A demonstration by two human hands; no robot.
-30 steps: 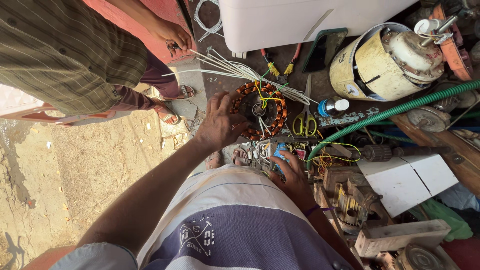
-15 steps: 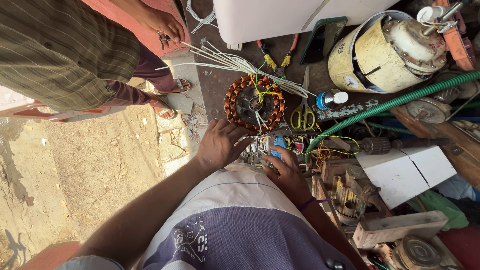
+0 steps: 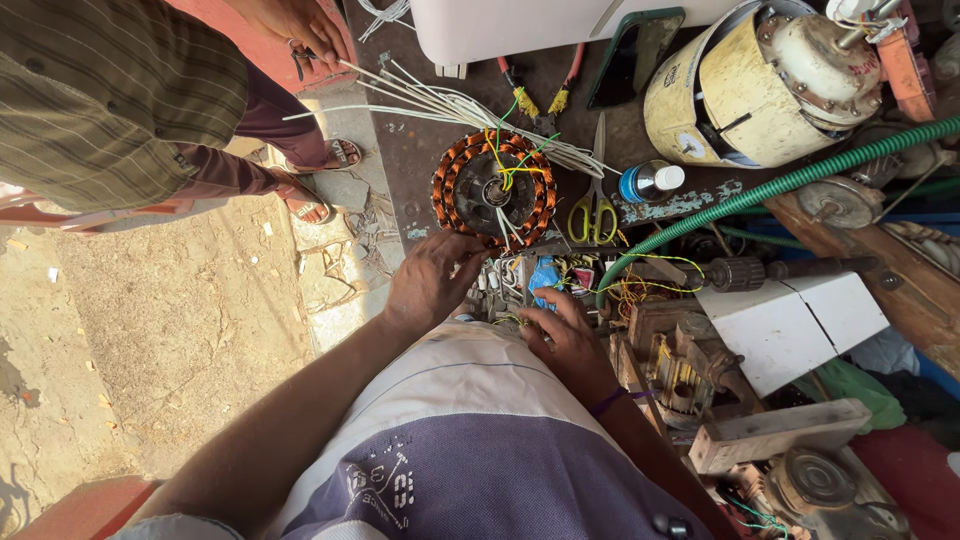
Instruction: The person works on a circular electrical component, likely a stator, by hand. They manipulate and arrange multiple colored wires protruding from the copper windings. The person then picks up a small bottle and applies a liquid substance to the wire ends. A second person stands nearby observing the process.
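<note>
The tangle of small wired parts lies at the near edge of the workbench, right against my belly, and both my hands are in it. My left hand rests on its left side, fingers curled down into the wires; whether they pinch anything I cannot tell. My right hand lies on the right side, fingertips at a small blue piece, and again the grasp itself is hidden by my knuckles.

Just beyond the tangle sits a round stator with copper windings, yellow and green leads crossing its middle. A bundle of white wires fans out from it toward the far left. Yellow-handled scissors lie just right of the stator, beside a small blue-and-white bottle. A green hose curves across the bench below a big cream-coloured motor. To the left, another person in a striped shirt stands on the sandy ground.
</note>
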